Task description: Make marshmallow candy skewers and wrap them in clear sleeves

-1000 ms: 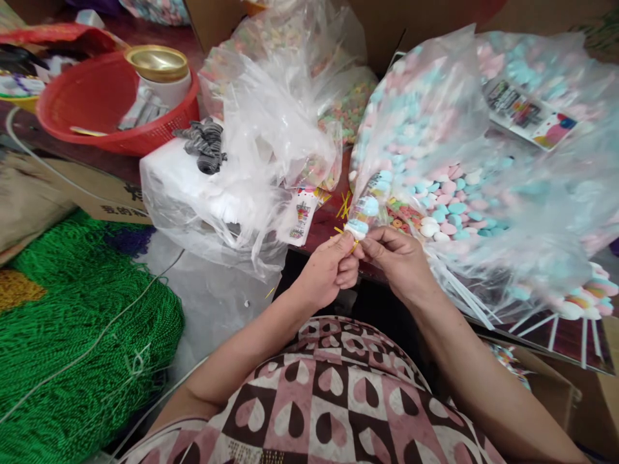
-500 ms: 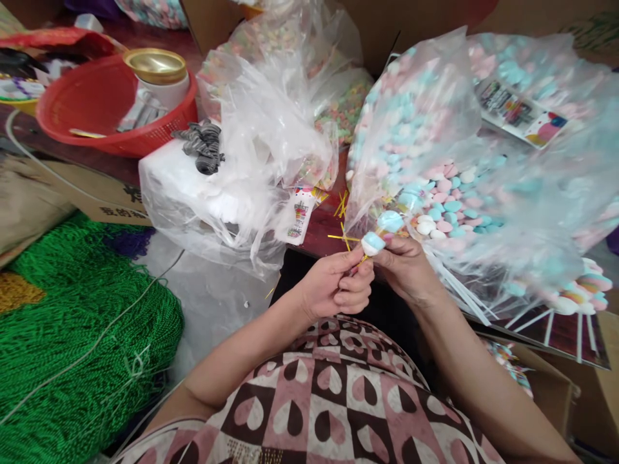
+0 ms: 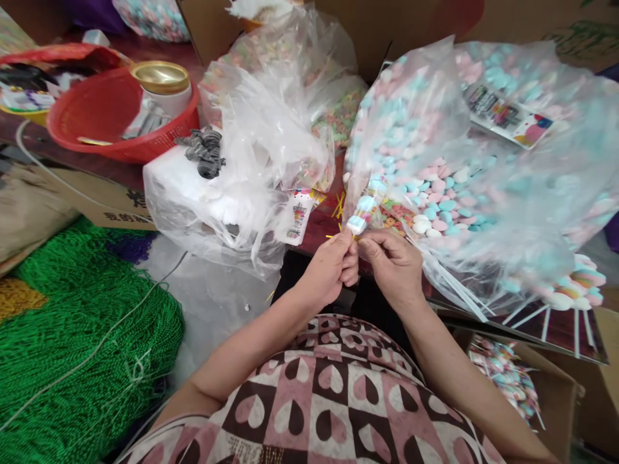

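The left hand (image 3: 336, 263) is closed, pinching the lower end of a wrapped candy stick (image 3: 363, 209) — blue and white pieces in clear film, slanting up over the tabletop (image 3: 316, 229). The right hand (image 3: 393, 261) is just beside it, thumb and fingertips drawn together by a yellow tie (image 3: 356, 238) — whether they grip it, I cannot tell. An open bag of candies (image 3: 420, 122) lies behind, to the right.

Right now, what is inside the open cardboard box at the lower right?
A heap of small, colourful, wrapped-looking pieces lies inside the cardboard box. The person's right forearm and the table cover part of it; the bottom is hidden.
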The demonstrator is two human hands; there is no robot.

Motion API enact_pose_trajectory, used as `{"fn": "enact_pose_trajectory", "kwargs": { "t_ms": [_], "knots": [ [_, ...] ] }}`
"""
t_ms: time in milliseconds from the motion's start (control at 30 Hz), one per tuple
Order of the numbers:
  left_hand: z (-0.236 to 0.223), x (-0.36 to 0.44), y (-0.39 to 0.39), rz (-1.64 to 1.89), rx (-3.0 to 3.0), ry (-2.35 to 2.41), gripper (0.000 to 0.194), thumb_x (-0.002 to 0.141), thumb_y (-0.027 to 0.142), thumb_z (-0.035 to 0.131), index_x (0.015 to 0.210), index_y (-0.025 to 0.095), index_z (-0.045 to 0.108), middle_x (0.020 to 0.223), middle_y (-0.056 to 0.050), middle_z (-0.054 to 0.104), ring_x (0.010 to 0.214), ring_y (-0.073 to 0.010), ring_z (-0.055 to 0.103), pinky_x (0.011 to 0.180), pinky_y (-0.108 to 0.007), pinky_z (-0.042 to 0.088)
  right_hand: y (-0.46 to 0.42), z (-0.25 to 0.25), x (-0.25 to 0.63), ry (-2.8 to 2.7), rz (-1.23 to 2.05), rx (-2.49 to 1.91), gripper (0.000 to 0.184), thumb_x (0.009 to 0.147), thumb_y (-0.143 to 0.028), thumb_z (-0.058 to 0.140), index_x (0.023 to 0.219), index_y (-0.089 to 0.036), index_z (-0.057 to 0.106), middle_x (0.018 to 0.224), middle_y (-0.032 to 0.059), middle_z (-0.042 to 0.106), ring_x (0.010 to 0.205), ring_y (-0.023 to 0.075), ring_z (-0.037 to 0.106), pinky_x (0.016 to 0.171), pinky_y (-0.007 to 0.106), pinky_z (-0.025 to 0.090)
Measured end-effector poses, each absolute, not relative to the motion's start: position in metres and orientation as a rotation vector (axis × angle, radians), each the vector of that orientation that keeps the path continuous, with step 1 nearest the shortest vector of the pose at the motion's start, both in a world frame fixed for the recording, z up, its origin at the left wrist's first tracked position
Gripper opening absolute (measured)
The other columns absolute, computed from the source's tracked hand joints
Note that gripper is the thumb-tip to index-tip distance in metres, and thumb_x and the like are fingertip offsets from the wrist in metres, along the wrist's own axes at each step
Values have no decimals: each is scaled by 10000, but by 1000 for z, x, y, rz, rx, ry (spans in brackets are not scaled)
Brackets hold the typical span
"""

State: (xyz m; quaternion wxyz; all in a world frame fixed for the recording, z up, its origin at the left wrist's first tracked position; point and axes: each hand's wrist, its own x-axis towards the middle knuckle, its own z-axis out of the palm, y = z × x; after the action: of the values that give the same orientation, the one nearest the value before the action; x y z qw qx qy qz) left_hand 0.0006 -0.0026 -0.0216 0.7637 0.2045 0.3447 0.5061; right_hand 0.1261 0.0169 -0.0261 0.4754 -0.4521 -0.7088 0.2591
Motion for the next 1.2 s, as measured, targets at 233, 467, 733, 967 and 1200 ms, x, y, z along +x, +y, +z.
{"fn": "enact_pose_trajectory", "kwargs": {
  "t_ms": [233,467,733,967,1200],
  "knots": [
    [-27,3,-4,1139,619,865,498,809,667,576,698,204,429,490,111,285,358,-46,260,381,-195,248,14,-19,122,-1580,908,-1236,118,834,-268,634,744,-197,663,707,-4,663,640,129,574,622,264,451],
    [-38,-5,-4,1305,1214,1150,310,931,482,502,854,192,581,739,21,588,697,-102,548,693,-223,440,8,-8,118,-1065,1532,-1127,289,752,-380,736,670,-200,526,498,-83,443,438,65,370,461,217,301],
    [14,-25,-2,1313,980,609,442,830,446,681,1244,299,632,1185,-37,679,1122,-221,615,948,-350,483,16,-5,128,-1344,1406,-1126,303,800,-467,708,717,-213,564,517,-63,466,462,93,396,458,241,305],
    [20,-22,-12,1104,1095,676,549,847,674,515,881,191,774,728,-54,681,808,-183,630,821,-320,493,28,23,134,-1489,708,-1187,155,881,-348,604,776,-234,595,633,-17,556,514,117,473,475,254,363],
    [14,-29,6,1141,671,786,722,887,745,290,805,172,722,406,41,357,378,-85,346,465,-232,375,17,17,136,-1950,367,-1145,117,829,-164,562,732,-223,593,653,-14,600,558,121,518,557,267,417]
  ]
}}
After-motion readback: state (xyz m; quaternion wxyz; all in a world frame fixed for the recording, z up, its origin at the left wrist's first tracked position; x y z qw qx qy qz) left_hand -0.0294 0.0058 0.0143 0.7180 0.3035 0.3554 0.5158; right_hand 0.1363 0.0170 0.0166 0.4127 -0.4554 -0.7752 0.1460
